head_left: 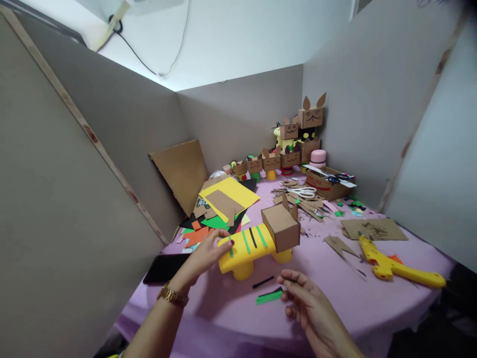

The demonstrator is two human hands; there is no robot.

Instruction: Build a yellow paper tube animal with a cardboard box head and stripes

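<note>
A yellow paper animal [238, 248] with a cardboard box head [281, 226] stands on the table, green and black strips across its back. My left hand [210, 251] grips its rear end, fingers on top of the body. Closer to me, my right hand [303, 301] is closed in a pinch beside some loose paper strips. Whatever its fingertips hold is too small to make out. A black strip [263, 282] lies alone, and a green strip [269, 297] lies with a black one, close to the right fingertips.
To the right are a yellow glue gun [395, 268] and a flat cardboard piece [374, 229]. White-handled scissors [302, 192] rest among cardboard scraps. Behind stand several cardboard-headed animals [271, 161] and a box of tools [330, 185]. A black phone [166, 268] and coloured sheets [246, 193] lie left.
</note>
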